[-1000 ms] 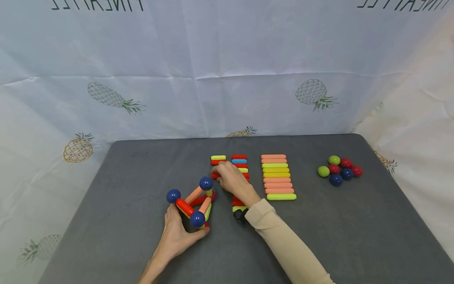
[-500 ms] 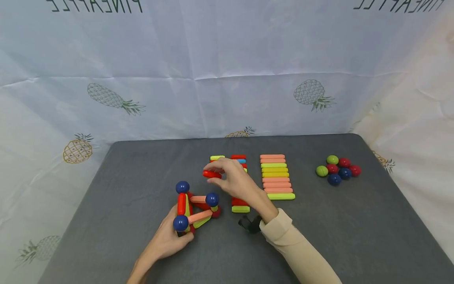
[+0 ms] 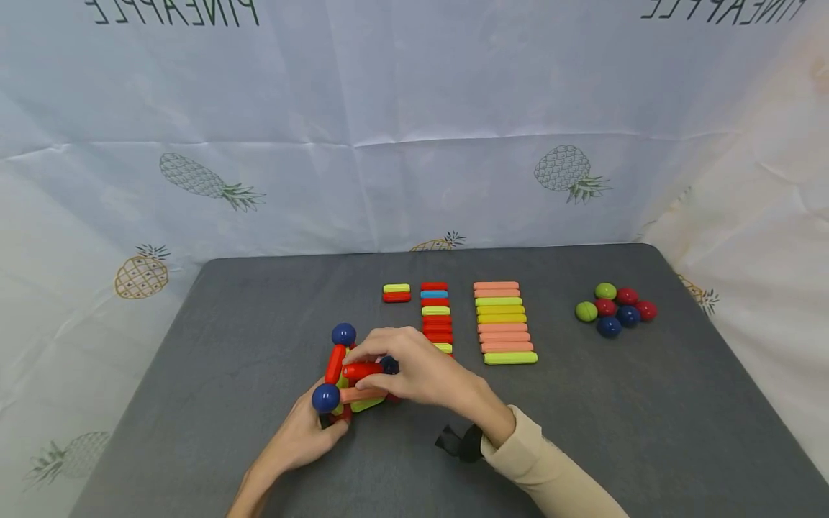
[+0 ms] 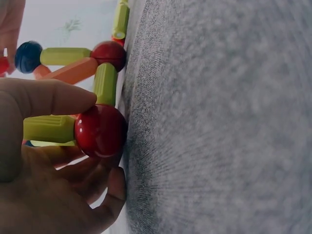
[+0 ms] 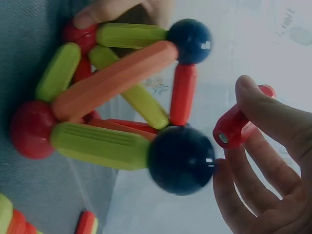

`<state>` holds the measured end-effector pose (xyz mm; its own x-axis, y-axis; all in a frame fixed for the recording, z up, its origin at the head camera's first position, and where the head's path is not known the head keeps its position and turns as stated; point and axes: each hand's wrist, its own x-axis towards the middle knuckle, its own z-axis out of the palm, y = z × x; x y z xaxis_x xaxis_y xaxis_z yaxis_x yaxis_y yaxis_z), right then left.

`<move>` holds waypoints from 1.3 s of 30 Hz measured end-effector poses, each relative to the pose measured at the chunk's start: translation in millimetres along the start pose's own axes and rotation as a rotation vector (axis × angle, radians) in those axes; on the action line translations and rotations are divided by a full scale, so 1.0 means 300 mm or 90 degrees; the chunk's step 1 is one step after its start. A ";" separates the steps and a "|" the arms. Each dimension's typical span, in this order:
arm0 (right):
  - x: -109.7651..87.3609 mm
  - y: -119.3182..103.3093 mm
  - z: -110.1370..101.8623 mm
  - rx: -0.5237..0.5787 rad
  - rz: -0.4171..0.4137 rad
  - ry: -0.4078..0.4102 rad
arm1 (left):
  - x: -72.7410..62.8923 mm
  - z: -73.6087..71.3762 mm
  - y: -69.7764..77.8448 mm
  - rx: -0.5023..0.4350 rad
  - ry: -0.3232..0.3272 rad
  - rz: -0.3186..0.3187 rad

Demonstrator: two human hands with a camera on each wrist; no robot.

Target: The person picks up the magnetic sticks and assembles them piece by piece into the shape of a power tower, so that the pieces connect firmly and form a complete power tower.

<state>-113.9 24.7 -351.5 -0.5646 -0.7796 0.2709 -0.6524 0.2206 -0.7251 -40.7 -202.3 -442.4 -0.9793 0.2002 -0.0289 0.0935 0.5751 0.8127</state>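
A frame of magnetic rods and balls, with blue balls (image 3: 326,398) on top and red balls (image 4: 101,130) at the base, stands on the table's left half. My left hand (image 3: 301,435) grips its near lower corner, the thumb on a red ball. Above the frame, my right hand (image 3: 417,365) pinches a short red magnetic rod (image 3: 361,370) between thumb and fingers. The right wrist view shows the rod (image 5: 236,126) apart from the frame, its silver end facing a blue ball (image 5: 181,160). A fingertip is at that ball's edge. This hand partly hides the frame in the head view.
Right of the frame lie a short pair of rods (image 3: 396,293), a column of short rods (image 3: 436,311) and a column of longer rods (image 3: 503,328). Several loose balls (image 3: 627,315) sit farther right. A black strap (image 3: 460,442) hangs by the right wrist.
My right hand has picked the red rod from the left column and carried it left and nearer, over the frame. My left hand has turned the frame and shifted it slightly.
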 end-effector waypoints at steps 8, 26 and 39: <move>-0.002 0.001 0.024 -0.059 0.017 -0.025 | -0.003 0.006 -0.003 -0.008 0.005 0.008; 0.019 -0.032 0.098 -0.367 0.024 -0.052 | -0.008 0.006 -0.012 0.005 0.004 0.033; 0.012 -0.012 0.085 -0.267 -0.004 0.013 | -0.011 -0.005 -0.014 0.018 0.025 0.033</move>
<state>-100.9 6.2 -364.0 -0.5672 -0.7706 0.2907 -0.8029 0.4389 -0.4033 -38.3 -206.5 -444.9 -0.9792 0.1998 0.0360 0.1490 0.5865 0.7961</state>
